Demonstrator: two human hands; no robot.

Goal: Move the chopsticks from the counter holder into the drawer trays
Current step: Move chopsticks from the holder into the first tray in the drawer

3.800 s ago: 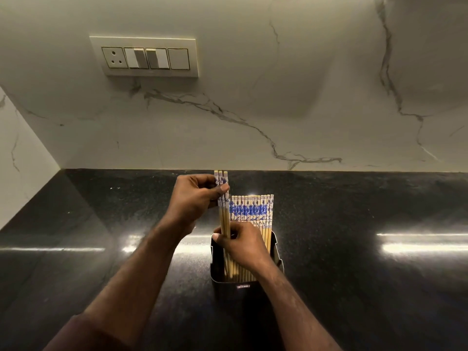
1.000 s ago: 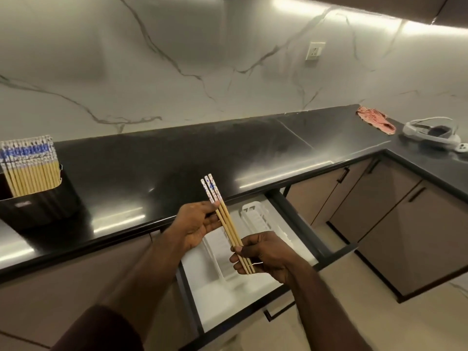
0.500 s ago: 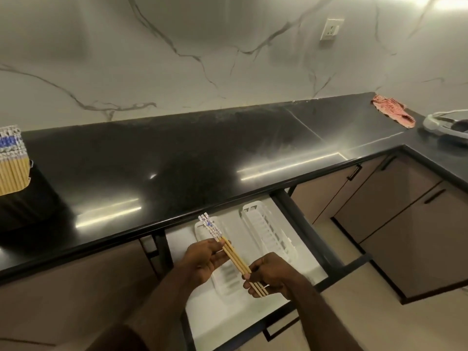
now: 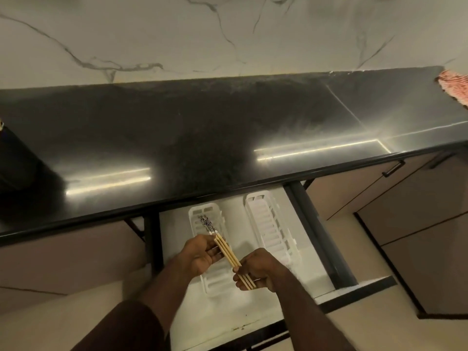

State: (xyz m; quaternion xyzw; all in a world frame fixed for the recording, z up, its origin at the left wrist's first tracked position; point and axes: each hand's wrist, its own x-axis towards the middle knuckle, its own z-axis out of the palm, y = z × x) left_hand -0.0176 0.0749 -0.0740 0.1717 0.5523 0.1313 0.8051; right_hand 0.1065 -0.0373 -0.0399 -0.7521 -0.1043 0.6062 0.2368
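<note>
You are holding a small bundle of chopsticks (image 4: 227, 250) in both hands above the open drawer (image 4: 326, 245). Your left hand (image 4: 200, 257) is cupping the middle of the bundle, its fingers (image 4: 215, 253) curled under the sticks, while your right hand (image 4: 255, 271) is clenching the plain wooden ends. Since a moment ago you have been bringing the bundle lower and closer in, so that it is now hanging directly over the left tray (image 4: 215, 277), with the patterned tips pointing away from your fingers toward the tray's far end. That is leaving you, by my reading, at the point of lowering the sticks into this tray; nothing is released yet.

Beyond your right fingers the right tray (image 4: 268, 226) is lying apart from the left one and looks empty. The holder on the table (image 4: 202, 138) has slid out to the far left of view: only a dark shape (image 4: 15, 168) is showing there, cut off, so you cannot tell how many sticks remain. Your hands are covering the near half of the left tray, and its floor there is hidden. The exact count in the bundle is hard to make out; it looks like three or four. A reddish cloth (image 4: 454, 87) is cropped at the table's far right.
</note>
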